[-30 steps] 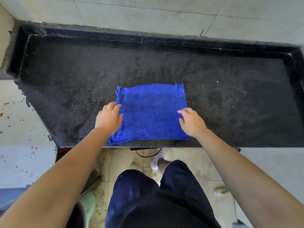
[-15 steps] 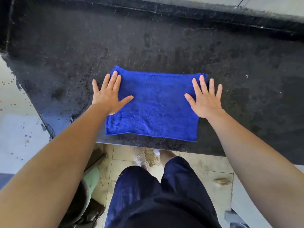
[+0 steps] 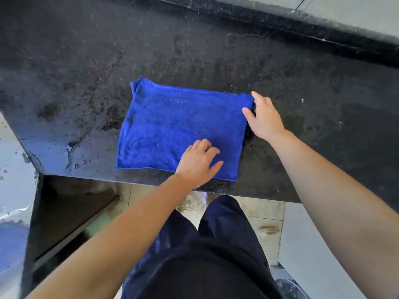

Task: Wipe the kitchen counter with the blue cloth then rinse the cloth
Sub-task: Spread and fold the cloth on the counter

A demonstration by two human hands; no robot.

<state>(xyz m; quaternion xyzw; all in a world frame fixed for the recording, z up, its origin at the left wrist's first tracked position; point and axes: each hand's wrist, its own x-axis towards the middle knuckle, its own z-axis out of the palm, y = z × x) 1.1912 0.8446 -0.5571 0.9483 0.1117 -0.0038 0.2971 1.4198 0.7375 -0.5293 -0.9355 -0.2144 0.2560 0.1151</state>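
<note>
As the open left hand [image 3: 197,167] is anchoring the blue cloth [image 3: 172,126], the right hand [image 3: 264,119] is pinching its corner, likely to fold it.

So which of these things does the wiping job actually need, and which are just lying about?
Job:
blue cloth, spread flat
counter beneath it
left hand, resting on the cloth
right hand, at its right edge

Lying about:
floor tiles
wall tiles
the person's dark trousers
</note>
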